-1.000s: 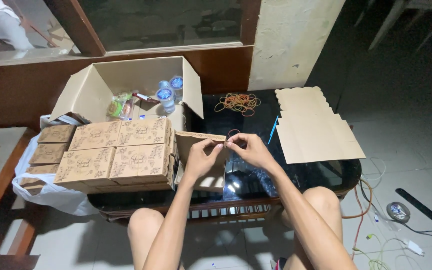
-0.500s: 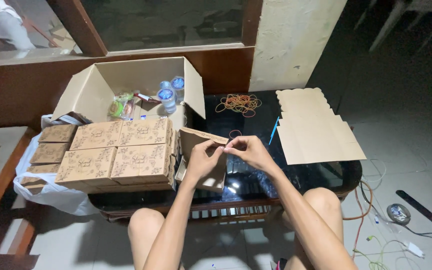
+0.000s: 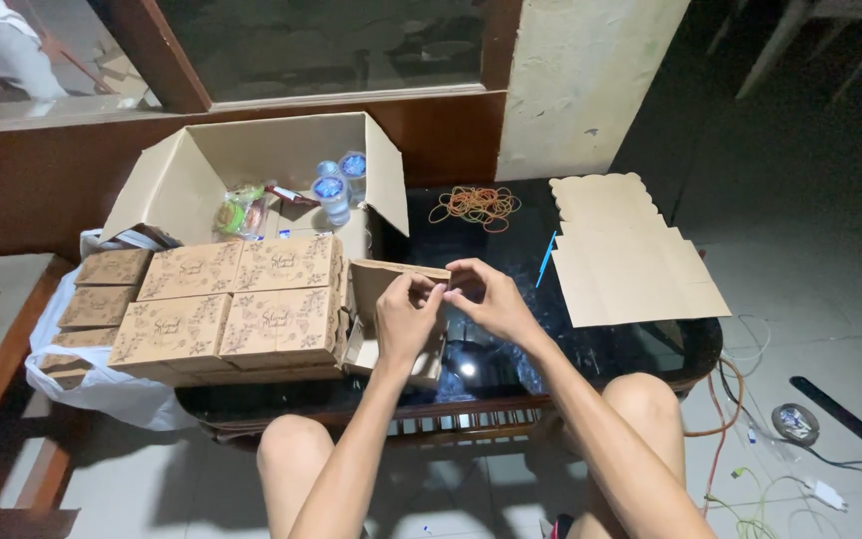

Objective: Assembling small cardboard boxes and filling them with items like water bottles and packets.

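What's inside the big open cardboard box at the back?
Inside the big open box are two water bottles and colourful packets. The stacked printed boxes in front hide its lower part.

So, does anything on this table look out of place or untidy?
Mostly tidy. The rubber bands lie in a loose tangle on the glass table, and the small brown box under the left hand and right hand sits tilted, not squared like the stacked boxes.

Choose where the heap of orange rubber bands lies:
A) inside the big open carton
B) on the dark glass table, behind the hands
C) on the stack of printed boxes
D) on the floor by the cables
B: the rubber bands lie loose on the dark table, between the big open carton and the flat cardboard sheets.
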